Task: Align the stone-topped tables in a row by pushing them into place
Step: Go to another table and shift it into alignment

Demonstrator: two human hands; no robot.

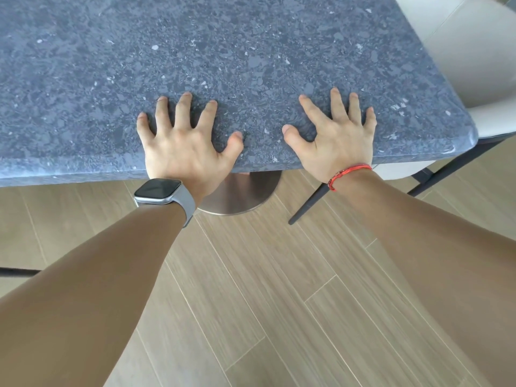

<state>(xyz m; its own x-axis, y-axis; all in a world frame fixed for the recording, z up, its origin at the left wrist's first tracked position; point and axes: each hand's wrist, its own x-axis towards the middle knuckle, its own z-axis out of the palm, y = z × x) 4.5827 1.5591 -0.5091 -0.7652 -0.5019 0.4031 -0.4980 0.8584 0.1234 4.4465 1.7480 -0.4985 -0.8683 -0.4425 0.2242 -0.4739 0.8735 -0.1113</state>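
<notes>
A dark grey speckled stone-topped table (pixel 223 46) fills the upper part of the head view, its near edge running across the middle. My left hand (pixel 184 143) lies flat on the top near that edge, fingers spread. My right hand (pixel 337 138) lies flat beside it, closer to the table's rounded right corner, fingers spread too. Both palms press on the stone. Below the edge shows the table's round brushed-metal base (pixel 240 196). Only this one table is in view.
A pale upholstered chair (pixel 474 65) with dark thin legs (pixel 307 205) stands tight against the table's right side. Another dark leg (pixel 16 271) shows at the far left. Wood-plank floor (pixel 279 303) stretches below me.
</notes>
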